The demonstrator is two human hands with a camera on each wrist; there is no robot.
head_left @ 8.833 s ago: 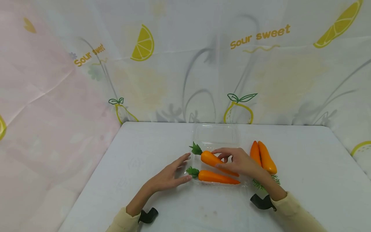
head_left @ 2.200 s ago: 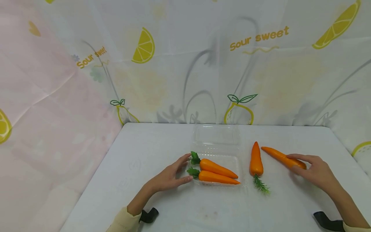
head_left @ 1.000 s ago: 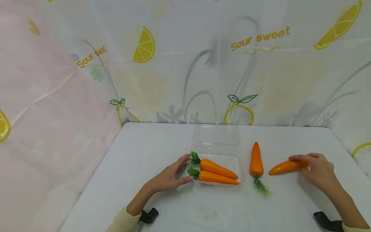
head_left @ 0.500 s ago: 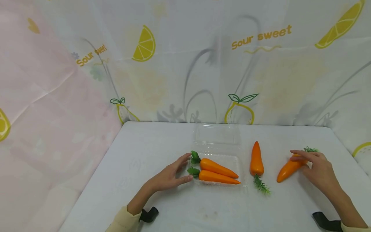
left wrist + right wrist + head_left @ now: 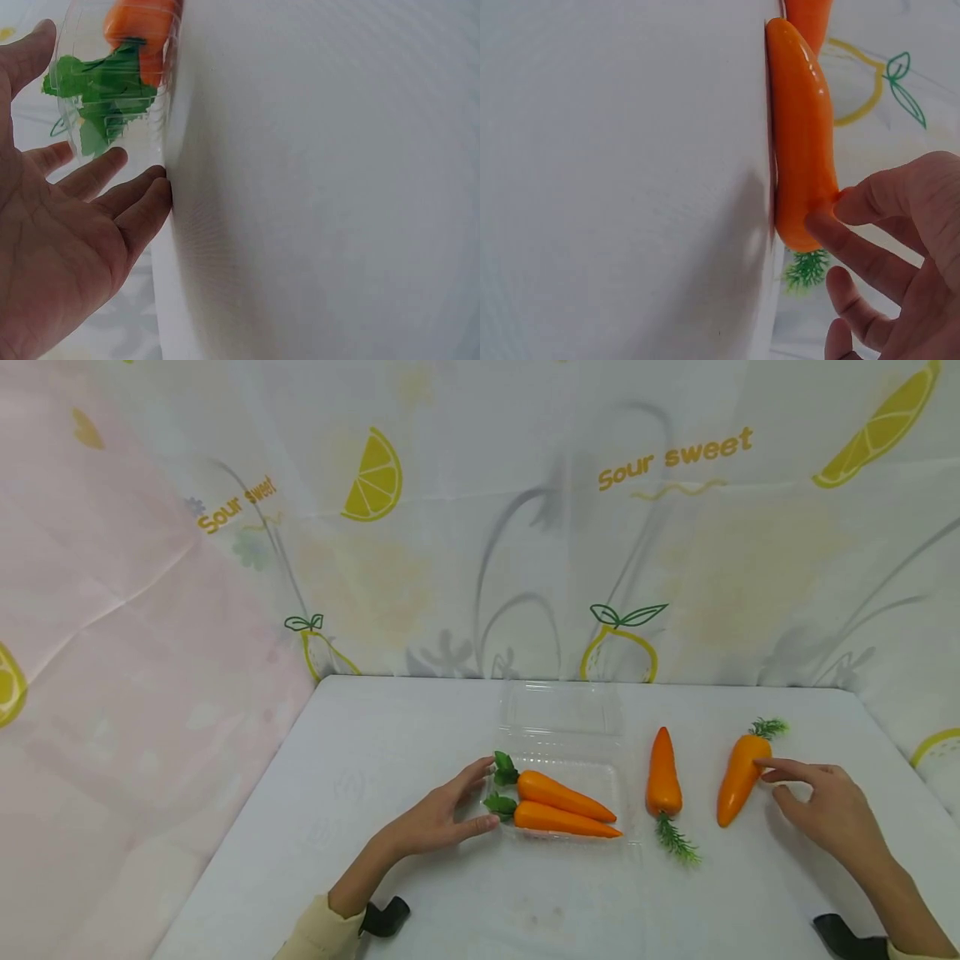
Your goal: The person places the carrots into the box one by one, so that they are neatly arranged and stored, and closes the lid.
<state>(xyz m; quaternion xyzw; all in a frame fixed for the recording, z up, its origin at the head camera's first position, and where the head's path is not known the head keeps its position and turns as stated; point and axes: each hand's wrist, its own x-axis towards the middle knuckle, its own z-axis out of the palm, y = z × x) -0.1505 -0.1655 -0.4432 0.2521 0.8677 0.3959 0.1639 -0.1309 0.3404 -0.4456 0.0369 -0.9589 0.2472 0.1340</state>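
My left hand (image 5: pixel 435 818) is spread at the left end of a clear plastic box (image 5: pixel 609 777), its fingers straight and holding nothing. In the left wrist view, the fingertips are right at the box wall near green leaves (image 5: pixel 97 94). Two leafy-topped carrots, an upper one (image 5: pixel 562 795) and a lower one (image 5: pixel 566 819), lie side by side in the box. On the right, my right hand (image 5: pixel 821 797) touches a thick orange carrot (image 5: pixel 741 777) with its fingertips. That carrot lies on the table, feathery green top (image 5: pixel 768 728) pointing away, tip towards me.
Another carrot (image 5: pixel 663 777) lies between the box and my right hand, its feathery top towards me. The box's clear lid (image 5: pixel 558 706) is folded back flat behind it. A printed cloth (image 5: pixel 450 568) hangs behind the white table (image 5: pixel 420 727).
One carrot was lowered into the box beside the other. My right hand then went to the right-hand carrot and turned it end for end; its fingers have now loosened. My left hand stays put.
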